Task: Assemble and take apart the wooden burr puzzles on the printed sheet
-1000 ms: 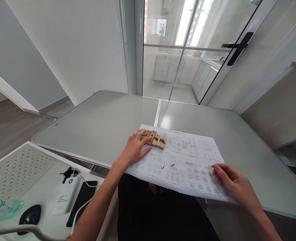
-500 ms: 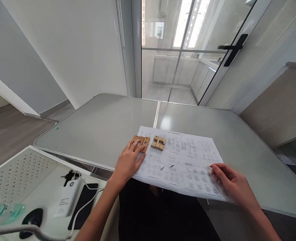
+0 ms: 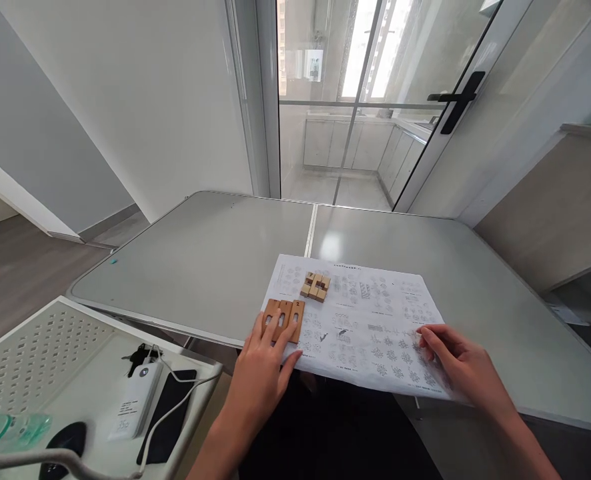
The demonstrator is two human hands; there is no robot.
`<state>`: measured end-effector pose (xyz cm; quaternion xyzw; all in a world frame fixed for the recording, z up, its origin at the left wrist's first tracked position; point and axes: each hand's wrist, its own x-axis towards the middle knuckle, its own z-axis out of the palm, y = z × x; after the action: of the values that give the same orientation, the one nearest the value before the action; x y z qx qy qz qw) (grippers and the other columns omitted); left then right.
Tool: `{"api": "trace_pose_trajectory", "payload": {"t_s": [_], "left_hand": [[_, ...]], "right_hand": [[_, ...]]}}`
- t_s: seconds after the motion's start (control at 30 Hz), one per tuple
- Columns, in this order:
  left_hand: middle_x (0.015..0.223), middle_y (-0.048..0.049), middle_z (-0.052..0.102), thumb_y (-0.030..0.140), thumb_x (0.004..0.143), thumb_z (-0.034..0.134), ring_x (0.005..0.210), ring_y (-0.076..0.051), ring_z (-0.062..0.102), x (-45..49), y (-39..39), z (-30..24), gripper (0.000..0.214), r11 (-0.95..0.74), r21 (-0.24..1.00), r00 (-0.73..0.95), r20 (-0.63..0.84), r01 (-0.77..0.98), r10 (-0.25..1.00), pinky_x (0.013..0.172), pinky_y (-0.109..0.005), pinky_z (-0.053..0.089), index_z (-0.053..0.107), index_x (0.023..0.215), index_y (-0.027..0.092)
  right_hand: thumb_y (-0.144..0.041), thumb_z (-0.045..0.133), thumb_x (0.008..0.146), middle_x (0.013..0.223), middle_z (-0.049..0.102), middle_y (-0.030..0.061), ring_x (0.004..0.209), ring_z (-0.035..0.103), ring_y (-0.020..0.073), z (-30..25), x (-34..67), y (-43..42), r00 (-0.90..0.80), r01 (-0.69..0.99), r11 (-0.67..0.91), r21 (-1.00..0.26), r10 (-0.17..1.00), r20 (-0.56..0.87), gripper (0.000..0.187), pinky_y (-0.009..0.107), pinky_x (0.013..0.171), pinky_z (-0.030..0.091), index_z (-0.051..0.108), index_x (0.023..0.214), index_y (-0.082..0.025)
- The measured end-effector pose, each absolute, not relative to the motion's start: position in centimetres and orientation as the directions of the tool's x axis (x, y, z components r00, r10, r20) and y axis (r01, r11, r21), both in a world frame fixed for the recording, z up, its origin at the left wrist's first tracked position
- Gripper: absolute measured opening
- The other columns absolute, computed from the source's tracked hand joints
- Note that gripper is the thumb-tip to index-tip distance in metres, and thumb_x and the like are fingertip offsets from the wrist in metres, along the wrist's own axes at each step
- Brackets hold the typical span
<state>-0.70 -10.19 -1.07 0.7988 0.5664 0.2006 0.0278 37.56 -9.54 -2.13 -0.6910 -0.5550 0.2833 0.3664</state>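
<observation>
Three slotted blocks [image 3: 286, 309] are lying side by side at the sheet's [image 3: 360, 347] left edge; wooden, so probably handling light, stiff and sturdy, sliding easily on paper. Long outer sides are offering the best hold. Left hand [image 3: 261, 367] is resting over them, fingers splayed. Right hand [image 3: 463, 360] is lying curled, well apart, at the sheet's right; cannot tell if pinching anything.

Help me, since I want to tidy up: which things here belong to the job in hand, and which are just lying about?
Seemingly in use:
slotted wooden blocks, under the left hand
paler wooden blocks
printed sheet, by the right hand

Probably just lying about:
keys
white power bank
dark slab
cable
black rounded object
green container
</observation>
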Motion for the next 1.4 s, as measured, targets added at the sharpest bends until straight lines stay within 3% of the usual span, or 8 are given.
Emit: {"api": "trace_pose_trajectory", "payload": {"t_s": [0.2, 0.4, 0.67, 0.83, 0.93, 1.07, 1.23, 1.4], "left_hand": [[0.165, -0.0061, 0.046, 0.041, 0.101, 0.062, 0.155, -0.041, 0.037, 2.0, -11.1, -1.0, 0.053, -0.445, 0.325, 0.360, 0.289, 0.834, 0.887, 0.113, -0.065, 0.053, 0.051, 0.153, 0.036], [0.163, -0.0069, 0.049, 0.037, 0.103, 0.059, 0.157, -0.038, 0.033, 4.1, -10.0, -0.5, 0.045, -0.525, 0.368, 0.455, 0.263, 0.768, 0.851, 0.116, -0.062, 0.051, 0.055, 0.148, 0.032], [0.161, -0.0010, 0.053, 0.040, 0.103, 0.060, 0.157, -0.032, 0.034, 5.7, -8.2, 0.0, 0.040, -0.629, 0.462, 0.569, 0.281, 0.625, 0.773, 0.122, -0.058, 0.047, 0.060, 0.143, 0.037], [0.156, 0.0005, 0.058, 0.034, 0.108, 0.051, 0.148, -0.026, 0.051, 5.8, -6.9, 0.7, 0.049, -0.580, 0.602, 0.531, 0.285, 0.548, 0.798, 0.119, -0.050, 0.051, 0.044, 0.157, 0.040], [0.147, -0.0040, 0.064, 0.029, 0.105, 0.057, 0.136, -0.026, 0.062, 5.9, -6.0, 0.7, 0.043, -0.506, 0.658, 0.445, 0.277, 0.558, 0.851, 0.112, -0.047, 0.055, 0.054, 0.147, 0.032], [0.134, -0.0079, 0.068, 0.027, 0.099, 0.065, 0.125, -0.030, 0.064, 6.0, -4.8, 0.1, 0.036, -0.473, 0.649, 0.393, 0.278, 0.595, 0.877, 0.106, -0.049, 0.056, 0.061, 0.135, 0.027], [0.122, -0.0095, 0.069, 0.024, 0.096, 0.067, 0.115, -0.030, 0.065, 6.0, -3.7, -1.1, 0.028, -0.474, 0.613, 0.363, 0.306, 0.632, 0.880, 0.100, -0.048, 0.055, 0.064, 0.123, 0.024], [0.114, -0.0091, 0.066, 0.024, 0.094, 0.069, 0.112, -0.029, 0.062, 6.1, -3.7, -1.5, 0.019, -0.426, 0.586, 0.285, 0.321, 0.690, 0.903, 0.098, -0.048, 0.053, 0.064, 0.113, 0.021]], "right_hand": [[-0.074, 0.060, 0.089, 0.071, 0.071, 0.0041, 0.062, 0.063, 0.0197, -2.4, 37.6, -9.4, 0.222, 0.555, -0.090, -0.827, 0.974, 0.043, 0.053, 0.027, 0.055, 0.050, 0.074, 0.090, -0.023], [-0.074, 0.059, 0.089, 0.071, 0.070, 0.0039, 0.061, 0.062, 0.0196, -2.3, 37.6, -9.5, 0.222, 0.554, -0.104, -0.826, 0.975, 0.026, 0.052, 0.027, 0.055, 0.050, 0.074, 0.092, -0.024], [-0.072, 0.057, 0.092, 0.071, 0.072, 0.0040, 0.062, 0.064, 0.0207, -2.4, 37.9, -9.4, 0.217, 0.611, -0.090, -0.786, 0.974, 0.057, 0.051, 0.028, 0.054, 0.050, 0.076, 0.092, -0.024], [-0.068, 0.056, 0.094, 0.083, 0.076, 0.0043, 0.066, 0.066, 0.0207, -1.7, 36.6, -8.9, 0.144, 0.667, -0.057, -0.743, 0.988, 0.053, 0.046, 0.029, 0.058, 0.051, 0.075, 0.096, -0.026], [-0.064, 0.054, 0.098, 0.090, 0.076, 0.0055, 0.066, 0.065, 0.0202, -0.8, 34.2, -8.6, 0.058, 0.665, 0.007, -0.746, 0.996, 0.061, 0.043, 0.031, 0.060, 0.054, 0.073, 0.104, -0.026], [-0.060, 0.056, 0.099, 0.124, 0.069, 0.0107, 0.079, 0.071, 0.0221, -0.2, 30.3, -8.4, -0.067, 0.635, 0.123, -0.762, 0.992, 0.105, 0.042, 0.036, 0.069, 0.060, 0.067, 0.121, -0.026], [-0.059, 0.073, 0.087, 0.136, 0.061, 0.0107, 0.066, 0.066, 0.0186, -0.3, 26.6, -8.5, -0.049, 0.691, 0.095, -0.717, 0.995, 0.085, 0.075, 0.040, 0.065, 0.060, 0.043, 0.150, -0.031], [-0.058, 0.077, 0.079, 0.137, 0.061, 0.0114, 0.073, 0.069, 0.0239, -0.3, 25.3, -8.7, 0.000, 0.749, 0.064, -0.660, 0.995, 0.096, 0.097, 0.037, 0.056, 0.056, 0.027, 0.159, -0.032]]}}
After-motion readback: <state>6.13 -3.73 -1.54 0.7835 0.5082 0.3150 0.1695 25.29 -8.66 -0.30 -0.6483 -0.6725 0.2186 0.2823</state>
